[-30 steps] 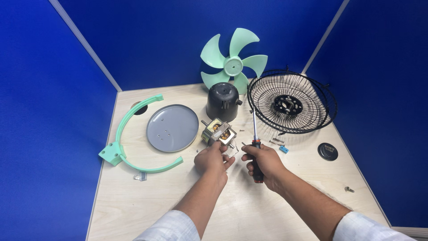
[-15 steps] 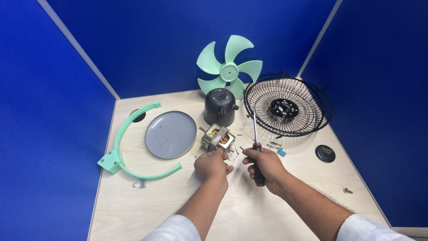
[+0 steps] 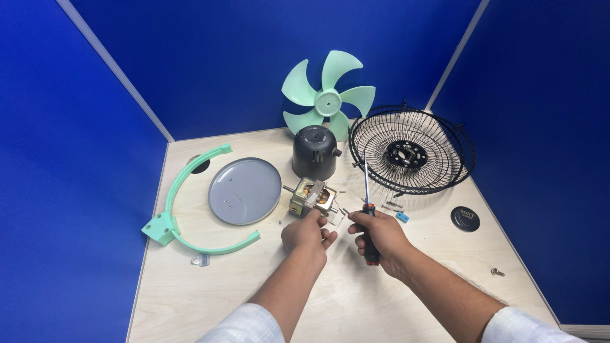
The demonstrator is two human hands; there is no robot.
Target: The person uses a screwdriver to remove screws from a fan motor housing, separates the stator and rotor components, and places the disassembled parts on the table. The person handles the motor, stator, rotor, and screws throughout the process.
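A pale wood counter (image 3: pixel 190 298) sits in a corner of blue partition walls (image 3: pixel 76 159). The right hand (image 3: pixel 380 234) has its grip closed around a screwdriver (image 3: pixel 368 216), shaft pointing up. The left hand (image 3: pixel 307 232) pinches a small clear piece (too small to identify) just below the motor (image 3: pixel 311 195).
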